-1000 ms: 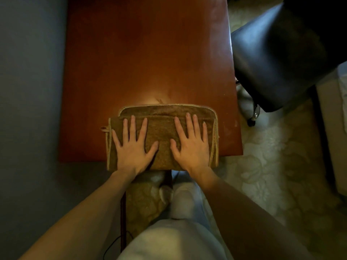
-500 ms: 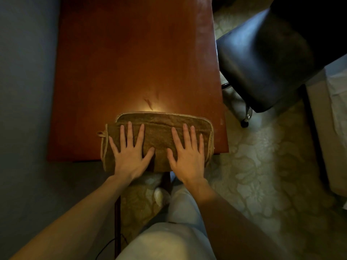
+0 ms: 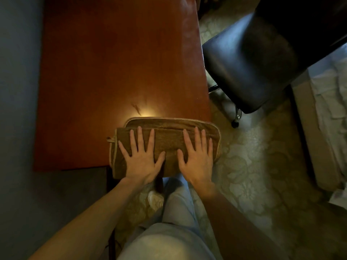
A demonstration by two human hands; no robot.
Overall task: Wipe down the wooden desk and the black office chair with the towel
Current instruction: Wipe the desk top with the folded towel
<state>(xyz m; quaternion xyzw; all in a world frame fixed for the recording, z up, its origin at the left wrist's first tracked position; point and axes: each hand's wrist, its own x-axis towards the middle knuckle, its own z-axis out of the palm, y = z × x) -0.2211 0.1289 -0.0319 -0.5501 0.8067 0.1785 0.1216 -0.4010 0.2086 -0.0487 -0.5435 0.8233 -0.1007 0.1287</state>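
**A:** What lies on the desk?
**B:** A folded brown towel [image 3: 169, 141] sits on the near right corner of a wooden desk [image 3: 116, 72], seen from above. Its near side hangs over the desk's front edge, and its right end reaches just past the right edge.

**A:** How does it look?
**B:** It is thick, nubby terry cloth, folded into a long rectangle with rounded corners. 2 layers show, the upper one set slightly nearer than the lower. Pale piping runs round the borders, and a small hanging loop [image 3: 109, 139] sticks out at the left end.

**A:** And the hands?
**B:** The left hand [image 3: 141, 158] and the right hand [image 3: 197, 158] lie palms down on the towel, side by side. All fingers are straight and spread apart, pressing on the cloth, and neither hand curls round it. The 2 thumbs point toward each other, close but apart.

**A:** The desk surface?
**B:** It is a reddish-brown rectangle, smooth and glossy. A warm glare spot [image 3: 148, 111] shines just beyond the towel, beside 2 short dark marks [image 3: 137, 107].

**A:** What surrounds it?
**B:** A black office chair [image 3: 249, 59] stands just right of the desk. Its padded seat is shiny and leather-like, with rounded corners. 1 caster [image 3: 235, 125] shows beneath it on a pale carpet [image 3: 253, 166] with a raised floral pattern. A grey wall [image 3: 16, 91] runs along the desk's left side. Light trousers [image 3: 169, 231] and a pale-covered foot [image 3: 155, 199] fill the bottom of the view.
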